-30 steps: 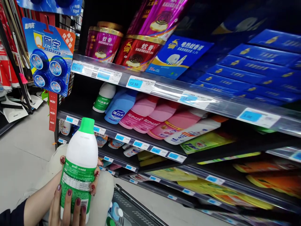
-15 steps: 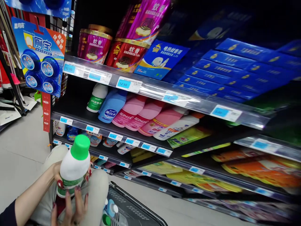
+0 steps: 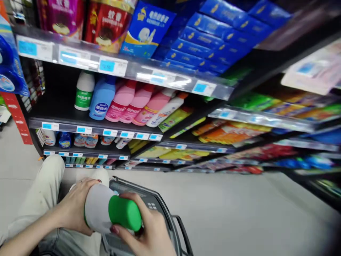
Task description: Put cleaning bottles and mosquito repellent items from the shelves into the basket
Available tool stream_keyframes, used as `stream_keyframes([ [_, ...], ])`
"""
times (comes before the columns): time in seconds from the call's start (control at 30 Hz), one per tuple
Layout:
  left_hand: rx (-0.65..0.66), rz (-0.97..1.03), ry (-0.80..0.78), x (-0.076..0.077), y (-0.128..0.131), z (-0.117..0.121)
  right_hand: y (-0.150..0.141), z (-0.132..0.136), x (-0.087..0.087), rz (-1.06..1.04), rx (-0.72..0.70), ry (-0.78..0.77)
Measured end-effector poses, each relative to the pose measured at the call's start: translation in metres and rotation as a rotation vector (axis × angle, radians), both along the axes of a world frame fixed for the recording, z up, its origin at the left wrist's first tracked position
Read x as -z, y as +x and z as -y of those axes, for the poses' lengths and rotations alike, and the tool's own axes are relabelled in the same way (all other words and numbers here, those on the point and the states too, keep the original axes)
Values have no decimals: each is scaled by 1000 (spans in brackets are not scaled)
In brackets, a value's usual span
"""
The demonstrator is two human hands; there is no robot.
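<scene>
A white bottle [image 3: 97, 208] with a green cap [image 3: 125, 213] lies tilted over my lap, its cap pointing right. My left hand [image 3: 74, 206] is wrapped round the body of this bottle. Thumb and fingers of my right hand [image 3: 153, 227] close about the green cap. The bottle's label is turned out of sight. Beneath the hands stands a dark shopping basket [image 3: 126, 188], partly covered by them; its contents are mostly hidden.
Ahead, a shelf holds a similar white bottle with a green label [image 3: 84, 99], a blue bottle [image 3: 102, 99] and several pink bottles [image 3: 122, 101]. Blue boxes [image 3: 202, 39] are stacked above. A red hanging strip [image 3: 18, 117] edges the shelf at left. Grey floor [image 3: 226, 213] lies right of the basket.
The bottle has gone from upright to tipped rightward and moved right, over the basket. My right hand has shifted from the bottle's lower label to its cap. The view has swung right.
</scene>
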State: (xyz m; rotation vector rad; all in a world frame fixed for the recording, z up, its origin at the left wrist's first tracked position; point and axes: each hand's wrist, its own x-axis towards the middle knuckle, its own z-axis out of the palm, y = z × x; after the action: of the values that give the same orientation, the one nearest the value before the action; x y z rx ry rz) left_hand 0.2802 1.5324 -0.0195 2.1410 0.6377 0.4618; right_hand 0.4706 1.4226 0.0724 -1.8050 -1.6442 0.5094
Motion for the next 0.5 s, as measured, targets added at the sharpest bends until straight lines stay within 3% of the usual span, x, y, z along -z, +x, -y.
stream_keyframes([
  [0.07,26,77,58,11,22,14,15,13,-12,66,16,-69],
  [0.13,67,127,105,22,47,24,28,26,-14,117,34,-147],
  [0.23,184,68,137,34,73,25,47,43,4,174,81,-268],
  [0.33,204,-34,121,37,70,6,66,56,52,280,165,-397],
  [0.5,-66,-198,14,52,2,-38,90,63,186,371,215,-675],
])
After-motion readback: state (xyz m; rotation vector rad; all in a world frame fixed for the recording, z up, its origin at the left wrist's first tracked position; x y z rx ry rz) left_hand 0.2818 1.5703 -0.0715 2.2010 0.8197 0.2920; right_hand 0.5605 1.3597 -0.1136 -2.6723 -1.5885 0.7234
